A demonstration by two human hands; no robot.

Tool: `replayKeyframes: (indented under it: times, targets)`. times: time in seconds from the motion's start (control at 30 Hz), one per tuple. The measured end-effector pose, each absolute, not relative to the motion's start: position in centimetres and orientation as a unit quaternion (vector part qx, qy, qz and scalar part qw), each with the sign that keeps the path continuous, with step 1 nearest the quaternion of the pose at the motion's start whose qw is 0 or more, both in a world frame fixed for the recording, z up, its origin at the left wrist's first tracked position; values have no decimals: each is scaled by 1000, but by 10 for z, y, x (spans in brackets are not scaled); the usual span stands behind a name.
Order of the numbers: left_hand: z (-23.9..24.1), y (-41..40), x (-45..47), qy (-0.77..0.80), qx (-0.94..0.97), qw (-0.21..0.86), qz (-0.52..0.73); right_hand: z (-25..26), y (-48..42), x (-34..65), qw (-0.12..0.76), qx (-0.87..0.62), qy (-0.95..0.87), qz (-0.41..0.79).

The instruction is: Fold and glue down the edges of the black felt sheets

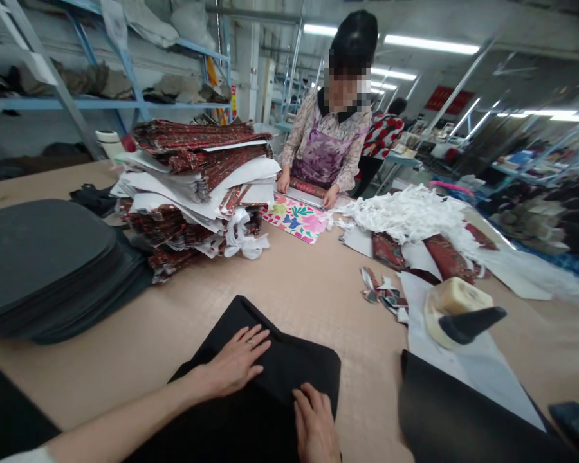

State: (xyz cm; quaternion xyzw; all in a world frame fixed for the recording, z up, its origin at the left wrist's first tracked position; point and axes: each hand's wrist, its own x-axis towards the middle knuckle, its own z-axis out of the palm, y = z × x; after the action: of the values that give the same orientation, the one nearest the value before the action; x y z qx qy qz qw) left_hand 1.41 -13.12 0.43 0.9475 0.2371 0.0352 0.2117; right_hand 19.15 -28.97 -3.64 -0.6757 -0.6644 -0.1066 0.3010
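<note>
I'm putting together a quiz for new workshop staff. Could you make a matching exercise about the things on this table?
1 black fabric piece
2 stack of dark pads
3 floral sheet
4 heap of white strips

A loose, far right side
B under the left hand and right hand
C near left side
D flat, many-coloured print

Pairs: 1-B, 2-C, 3-D, 4-A

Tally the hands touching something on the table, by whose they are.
Wearer's hands: 2, left hand and right hand, both flat on the black sheet
Co-worker's hands: 2, on a patterned roll
Total: 4
</note>
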Motion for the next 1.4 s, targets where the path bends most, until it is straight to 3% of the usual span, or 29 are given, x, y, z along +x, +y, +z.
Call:
replayKeyframes:
  times: [0.13, 0.43, 0.83, 1.13, 1.4]
  targets:
    - [13, -126, 33, 248, 941, 211, 90, -26, -272, 204, 340, -674, -649, -96]
    - [0, -120, 58, 237, 930, 256, 112, -21, -202, 217, 279, -644, -711, -24]
    - [-1, -114, 60, 254, 906, 320, 111, -18, -205, 229, 261, -586, -767, 24]
    - [0, -115, 59, 198, 939, 259, 107, -30, -210, 261, 280, -549, -787, 37]
    - [0, -118, 61, 200, 949, 242, 41, -37, -223, 270, 216, -540, -812, 36]
